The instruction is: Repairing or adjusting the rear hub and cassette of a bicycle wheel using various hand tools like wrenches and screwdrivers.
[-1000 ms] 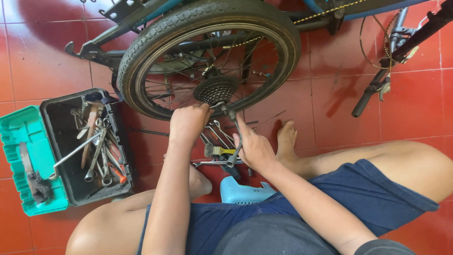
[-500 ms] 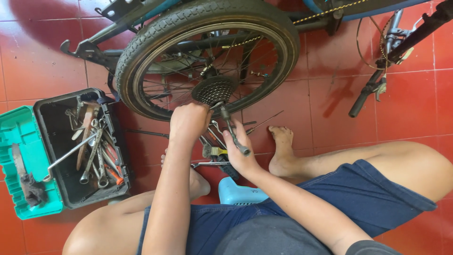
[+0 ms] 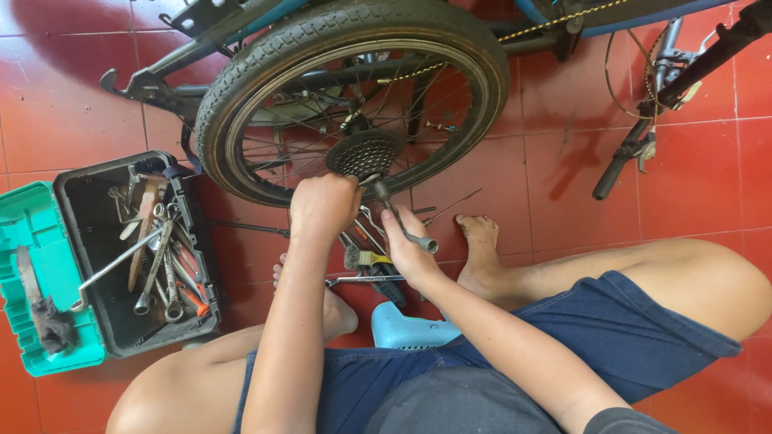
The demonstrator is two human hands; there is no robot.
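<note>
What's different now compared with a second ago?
The right hand slid up along the wrench toward the cassette, its handle end now sticking out past the palm. The left hand stayed gripping by the hub; wheel and toolbox unchanged.

Bright, even daylight with a glossy sheen on the red floor tiles, soft dark shadows under the wheel and beside the handlebar, sharp mid-frame, slightly stretched toward the edges

Home repair spot: red tiled floor, open toolbox, upturned bicycle.
</note>
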